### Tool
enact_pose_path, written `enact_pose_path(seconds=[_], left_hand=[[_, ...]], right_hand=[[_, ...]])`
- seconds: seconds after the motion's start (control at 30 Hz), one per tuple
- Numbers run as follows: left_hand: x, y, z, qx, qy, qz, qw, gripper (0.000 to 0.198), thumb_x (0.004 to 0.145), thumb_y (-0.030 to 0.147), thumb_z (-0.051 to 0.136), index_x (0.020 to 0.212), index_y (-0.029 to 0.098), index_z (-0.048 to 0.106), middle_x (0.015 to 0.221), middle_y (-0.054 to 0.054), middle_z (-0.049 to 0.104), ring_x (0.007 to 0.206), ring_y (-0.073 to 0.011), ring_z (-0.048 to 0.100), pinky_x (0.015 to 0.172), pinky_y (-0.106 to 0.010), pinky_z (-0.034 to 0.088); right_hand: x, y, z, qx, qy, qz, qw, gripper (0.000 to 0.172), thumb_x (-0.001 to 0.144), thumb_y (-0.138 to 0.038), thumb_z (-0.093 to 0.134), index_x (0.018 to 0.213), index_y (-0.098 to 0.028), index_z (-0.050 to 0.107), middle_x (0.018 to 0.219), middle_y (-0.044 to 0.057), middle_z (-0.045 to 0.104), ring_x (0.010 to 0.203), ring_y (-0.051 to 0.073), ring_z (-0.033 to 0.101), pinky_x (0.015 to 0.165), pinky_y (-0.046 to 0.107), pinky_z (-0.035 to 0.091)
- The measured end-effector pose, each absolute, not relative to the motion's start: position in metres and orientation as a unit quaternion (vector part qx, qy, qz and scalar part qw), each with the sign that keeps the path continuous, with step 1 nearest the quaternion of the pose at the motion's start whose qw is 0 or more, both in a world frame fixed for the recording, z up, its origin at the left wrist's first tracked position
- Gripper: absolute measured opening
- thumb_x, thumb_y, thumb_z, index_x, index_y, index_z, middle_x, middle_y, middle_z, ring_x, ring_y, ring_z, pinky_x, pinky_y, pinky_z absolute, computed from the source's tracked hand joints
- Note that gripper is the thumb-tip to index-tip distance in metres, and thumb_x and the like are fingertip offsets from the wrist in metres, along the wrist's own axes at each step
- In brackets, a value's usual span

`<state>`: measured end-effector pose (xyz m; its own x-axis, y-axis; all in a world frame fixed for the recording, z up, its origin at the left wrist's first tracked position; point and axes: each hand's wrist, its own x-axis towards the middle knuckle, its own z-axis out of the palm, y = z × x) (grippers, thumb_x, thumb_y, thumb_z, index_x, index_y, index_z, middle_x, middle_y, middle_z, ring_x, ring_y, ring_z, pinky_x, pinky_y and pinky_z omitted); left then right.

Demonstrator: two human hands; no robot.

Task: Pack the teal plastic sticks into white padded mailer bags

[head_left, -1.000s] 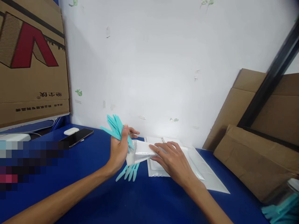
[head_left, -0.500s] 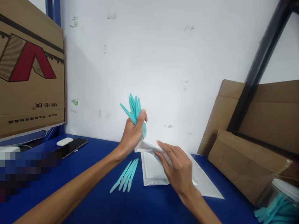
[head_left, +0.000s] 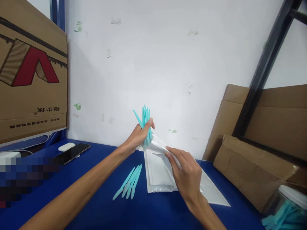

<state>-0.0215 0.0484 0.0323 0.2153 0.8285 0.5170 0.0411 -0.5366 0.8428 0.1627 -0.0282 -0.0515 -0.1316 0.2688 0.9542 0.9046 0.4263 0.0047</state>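
My left hand point(head_left: 139, 135) is closed round a bunch of several teal plastic sticks point(head_left: 145, 118), held upright with their lower ends in the mouth of a white plastic pouch point(head_left: 158, 148). My right hand point(head_left: 185, 174) pinches that pouch's edge and holds it up off the blue table point(head_left: 96, 191). Several more teal sticks point(head_left: 128, 182) lie loose on the table to the left of a stack of flat white pouches point(head_left: 157, 177).
A large cardboard box point(head_left: 31, 80) stands at the left, with a phone point(head_left: 73, 153) and a small white case point(head_left: 66, 146) beside it. Folded cardboard point(head_left: 259, 159) leans at the right. A clear jar of teal sticks point(head_left: 285, 210) sits at the bottom right corner.
My left hand rose from table level and turned the bunch of sticks upright, then lowered their ends into the pouch. My right hand lifted the pouch's open end off the stack.
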Motion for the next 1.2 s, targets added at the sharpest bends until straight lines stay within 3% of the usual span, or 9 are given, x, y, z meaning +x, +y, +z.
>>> enact_pose_path(seconds=[0.1, 0.2, 0.43, 0.53, 0.63, 0.9, 1.07, 1.2], left_hand=[[-0.019, 0.042, 0.035, 0.717, 0.311, 0.544, 0.305, 0.044, 0.097, 0.060, 0.046, 0.081, 0.023, 0.063, 0.065, 0.003, 0.043, 0.061, -0.0157, 0.042, 0.060, -0.026, 0.034], [-0.016, 0.037, 0.037, 0.728, 0.294, 0.561, 0.263, 0.041, 0.096, 0.059, 0.049, 0.086, 0.025, 0.069, 0.076, 0.001, 0.053, 0.068, -0.0169, 0.047, 0.066, -0.025, 0.038], [-0.021, 0.039, 0.039, 0.708, 0.277, 0.542, 0.357, 0.047, 0.096, 0.068, 0.040, 0.103, 0.029, 0.065, 0.093, -0.002, 0.065, 0.090, -0.0209, 0.062, 0.075, -0.026, 0.047], [-0.022, 0.042, 0.036, 0.724, 0.270, 0.523, 0.360, 0.048, 0.094, 0.068, 0.046, 0.110, 0.027, 0.066, 0.107, -0.005, 0.067, 0.102, -0.0248, 0.063, 0.087, -0.031, 0.048], [-0.018, 0.045, 0.030, 0.726, 0.275, 0.520, 0.357, 0.051, 0.093, 0.069, 0.046, 0.108, 0.024, 0.065, 0.108, -0.008, 0.068, 0.105, -0.0273, 0.062, 0.091, -0.034, 0.047], [-0.013, 0.037, 0.033, 0.754, 0.250, 0.510, 0.332, 0.033, 0.088, 0.054, 0.064, 0.095, 0.022, 0.069, 0.103, -0.006, 0.070, 0.096, -0.0244, 0.064, 0.086, -0.034, 0.049], [-0.023, 0.021, 0.047, 0.797, 0.255, 0.456, 0.305, 0.037, 0.089, 0.056, 0.062, 0.102, 0.023, 0.073, 0.108, -0.007, 0.073, 0.098, -0.0258, 0.066, 0.081, -0.034, 0.050], [-0.028, 0.011, 0.054, 0.809, 0.284, 0.437, 0.271, 0.041, 0.089, 0.061, 0.060, 0.100, 0.023, 0.074, 0.099, -0.006, 0.074, 0.089, -0.0250, 0.067, 0.073, -0.033, 0.050]], right_hand=[[0.163, -0.031, -0.049, -0.422, -0.678, -0.317, 0.512, 0.019, 0.098, -0.020, 0.063, 0.115, -0.024, 0.071, 0.104, 0.003, 0.077, 0.092, 0.020, 0.071, 0.083, 0.033, 0.054], [0.165, -0.032, -0.048, -0.422, -0.670, -0.307, 0.528, 0.018, 0.099, -0.021, 0.063, 0.114, -0.024, 0.071, 0.104, 0.002, 0.077, 0.094, 0.020, 0.071, 0.084, 0.033, 0.054], [0.164, -0.033, -0.049, -0.424, -0.673, -0.274, 0.540, 0.016, 0.099, -0.022, 0.062, 0.113, -0.023, 0.071, 0.103, 0.002, 0.077, 0.093, 0.019, 0.071, 0.083, 0.032, 0.054], [0.164, -0.035, -0.047, -0.437, -0.659, -0.252, 0.559, 0.015, 0.100, -0.026, 0.061, 0.109, -0.024, 0.072, 0.103, 0.003, 0.077, 0.093, 0.020, 0.072, 0.080, 0.033, 0.055], [0.166, -0.036, -0.043, -0.461, -0.639, -0.195, 0.584, 0.018, 0.100, -0.033, 0.059, 0.105, -0.025, 0.075, 0.101, 0.003, 0.078, 0.091, 0.022, 0.072, 0.075, 0.033, 0.056], [0.164, -0.043, -0.034, -0.497, -0.604, -0.075, 0.619, 0.026, 0.096, -0.046, 0.061, 0.100, -0.027, 0.078, 0.099, 0.003, 0.078, 0.085, 0.023, 0.072, 0.066, 0.031, 0.055], [0.169, -0.044, -0.028, -0.507, -0.576, -0.014, 0.642, 0.026, 0.092, -0.050, 0.066, 0.100, -0.028, 0.078, 0.100, 0.002, 0.078, 0.088, 0.022, 0.072, 0.069, 0.030, 0.055], [0.169, -0.046, -0.027, -0.495, -0.578, 0.057, 0.646, 0.030, 0.090, -0.051, 0.068, 0.106, -0.027, 0.078, 0.106, 0.004, 0.078, 0.091, 0.023, 0.072, 0.069, 0.029, 0.055]])
